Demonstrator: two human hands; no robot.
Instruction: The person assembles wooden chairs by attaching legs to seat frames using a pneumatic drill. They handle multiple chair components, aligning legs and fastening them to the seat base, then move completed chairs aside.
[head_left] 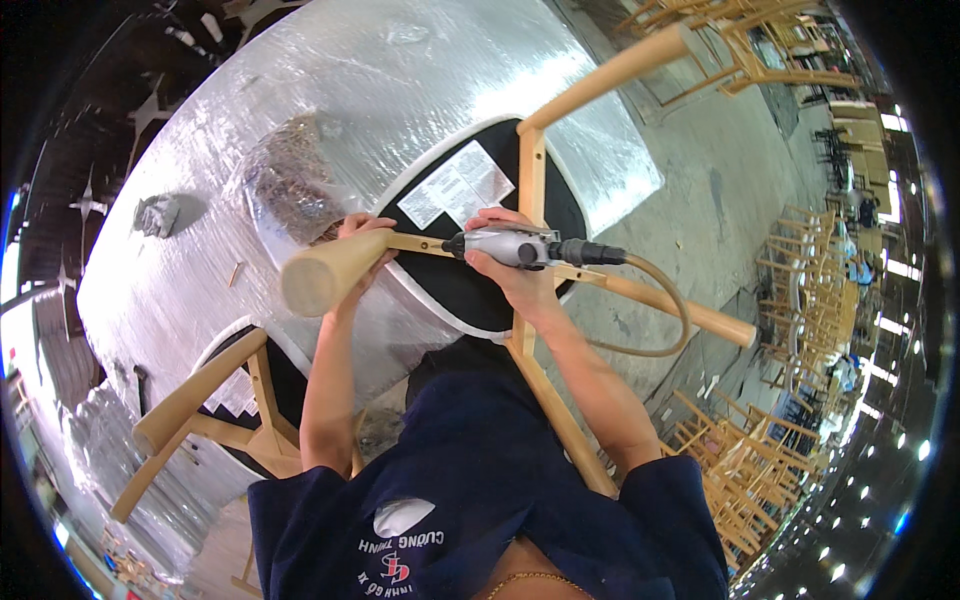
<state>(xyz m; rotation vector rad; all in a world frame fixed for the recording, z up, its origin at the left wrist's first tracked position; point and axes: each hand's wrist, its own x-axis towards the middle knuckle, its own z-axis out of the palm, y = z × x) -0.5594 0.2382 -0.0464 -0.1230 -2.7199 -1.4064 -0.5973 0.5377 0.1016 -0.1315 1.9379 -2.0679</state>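
Note:
An upturned wooden chair lies before me, its seat's black underside ringed in white, with paper labels on it. My left hand is closed around the near-left chair leg, by its joint with the wooden cross rail. Gripped in my right hand is a grey air screwdriver, lying level and pointing left along that rail. Its nose is at a hole in the rail; whether a screw sits there is hidden. A tan air hose curves away from its rear end.
Clear plastic film covers the padded work surface. On it lie a plastic bag of brown small parts, a loose screw and a crumpled grey scrap. Another upturned chair stands lower left. Stacked wooden chairs fill the right.

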